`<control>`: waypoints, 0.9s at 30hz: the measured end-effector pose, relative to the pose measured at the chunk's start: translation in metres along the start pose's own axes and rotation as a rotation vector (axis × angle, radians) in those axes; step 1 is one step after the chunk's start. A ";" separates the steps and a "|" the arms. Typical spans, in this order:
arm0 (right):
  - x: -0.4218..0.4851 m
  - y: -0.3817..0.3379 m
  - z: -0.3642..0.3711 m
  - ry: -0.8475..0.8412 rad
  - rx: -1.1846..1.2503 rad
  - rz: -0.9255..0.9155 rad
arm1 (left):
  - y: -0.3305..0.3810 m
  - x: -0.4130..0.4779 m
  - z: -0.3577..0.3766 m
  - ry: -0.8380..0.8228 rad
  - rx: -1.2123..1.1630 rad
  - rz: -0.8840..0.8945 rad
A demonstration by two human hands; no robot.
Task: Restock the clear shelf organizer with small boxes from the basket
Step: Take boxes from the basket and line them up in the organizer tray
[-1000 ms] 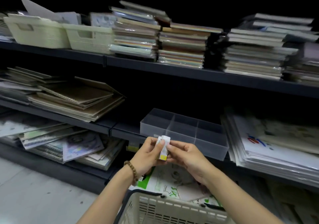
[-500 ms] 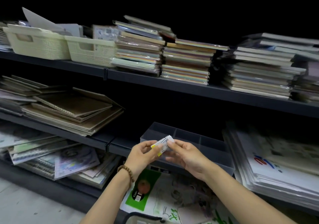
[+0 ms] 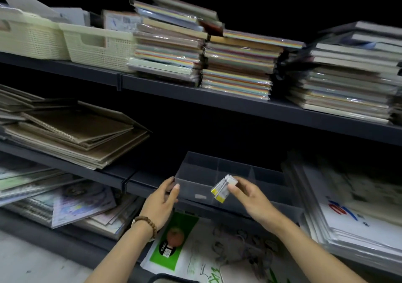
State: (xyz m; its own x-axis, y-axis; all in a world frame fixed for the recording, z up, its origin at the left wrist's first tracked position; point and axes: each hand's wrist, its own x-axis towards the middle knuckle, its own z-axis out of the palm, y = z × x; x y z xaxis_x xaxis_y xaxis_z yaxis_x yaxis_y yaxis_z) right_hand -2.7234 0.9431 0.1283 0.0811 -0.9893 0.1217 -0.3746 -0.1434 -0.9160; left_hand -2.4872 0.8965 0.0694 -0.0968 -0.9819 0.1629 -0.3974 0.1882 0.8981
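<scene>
A clear shelf organizer [image 3: 196, 169] with several compartments stands on the middle dark shelf. My right hand [image 3: 250, 197] pinches a small stack of white and yellow boxes [image 3: 223, 188] in front of the organizer's front wall. My left hand [image 3: 162, 202], with a bead bracelet at the wrist, is spread by the organizer's front left corner and holds nothing. Only a sliver of the basket's rim [image 3: 165, 279] shows at the bottom edge.
Brown notebooks [image 3: 74, 134] lie stacked left of the organizer, and white pads [image 3: 352, 213] to its right. Coloured paper packs [image 3: 235, 62] and cream baskets [image 3: 97, 47] fill the upper shelf. Printed sheets [image 3: 195, 250] cover the lowest shelf below my hands.
My hands have come apart: the left let go of the boxes and moved to the organizer's corner, while the right carries the boxes to the right. The view tilted up, and the basket dropped almost out of frame.
</scene>
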 end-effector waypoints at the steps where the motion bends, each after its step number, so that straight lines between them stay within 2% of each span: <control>1: 0.000 -0.001 -0.005 -0.011 -0.004 0.012 | 0.002 -0.002 -0.001 0.027 0.013 0.005; 6: -0.005 -0.007 -0.027 -0.171 -0.019 0.080 | 0.007 -0.005 0.001 0.046 0.030 0.013; 11: 0.017 -0.025 -0.014 -0.045 -0.091 0.006 | 0.012 -0.009 0.011 0.017 -0.133 -0.011; 14: 0.042 -0.035 0.013 -0.055 -0.233 -0.050 | 0.011 -0.009 0.014 0.019 -0.199 -0.045; 20: 0.072 -0.028 0.065 -0.147 -0.491 0.103 | 0.006 -0.007 0.006 -0.055 -0.254 -0.008; 27: 0.079 -0.027 0.083 -0.104 -0.364 0.222 | 0.002 -0.005 0.004 -0.069 -0.303 -0.023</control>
State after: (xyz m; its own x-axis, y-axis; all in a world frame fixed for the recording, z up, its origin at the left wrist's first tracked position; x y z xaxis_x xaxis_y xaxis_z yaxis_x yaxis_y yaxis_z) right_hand -2.6301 0.8716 0.1305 0.0474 -0.9917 -0.1195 -0.6933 0.0534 -0.7187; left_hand -2.4910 0.9021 0.0686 -0.1566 -0.9800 0.1227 -0.1108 0.1409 0.9838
